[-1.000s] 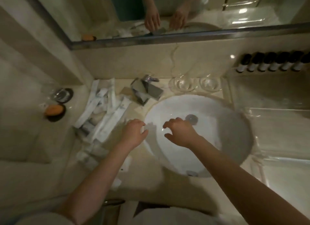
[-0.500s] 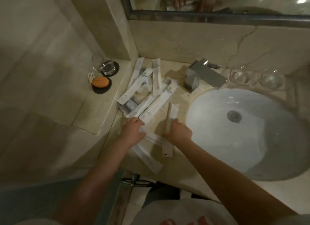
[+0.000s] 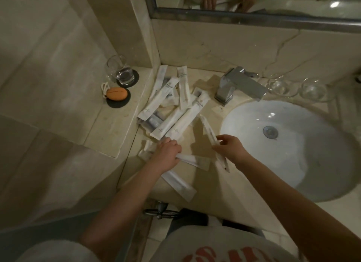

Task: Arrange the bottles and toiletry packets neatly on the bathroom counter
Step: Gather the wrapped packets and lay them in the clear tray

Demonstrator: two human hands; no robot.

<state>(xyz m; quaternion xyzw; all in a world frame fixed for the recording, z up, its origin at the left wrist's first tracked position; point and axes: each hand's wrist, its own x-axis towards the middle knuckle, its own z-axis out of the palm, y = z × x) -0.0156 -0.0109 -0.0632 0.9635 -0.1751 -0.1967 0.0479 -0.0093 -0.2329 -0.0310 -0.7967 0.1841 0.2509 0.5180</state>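
Note:
Several long white toiletry packets (image 3: 173,103) lie in a loose crossed heap on the beige counter (image 3: 205,185), left of the sink. My left hand (image 3: 168,154) is closed on one flat packet (image 3: 195,160) lying near the counter's front. My right hand (image 3: 231,147) pinches a slim packet (image 3: 210,134) and holds it tilted above the counter. Another packet (image 3: 178,185) lies by my left forearm. No bottles are in view.
A white oval sink (image 3: 304,154) fills the right side, with a chrome tap (image 3: 234,86) behind it. Two clear glass dishes (image 3: 297,88) sit by the back wall. On the lower left ledge stand a drinking glass (image 3: 121,70) and an orange soap (image 3: 116,93) on dark coasters.
The view swung left from the sink to the packet heap. Both hands came down onto packets; my right hand has lifted its slim packet off the counter.

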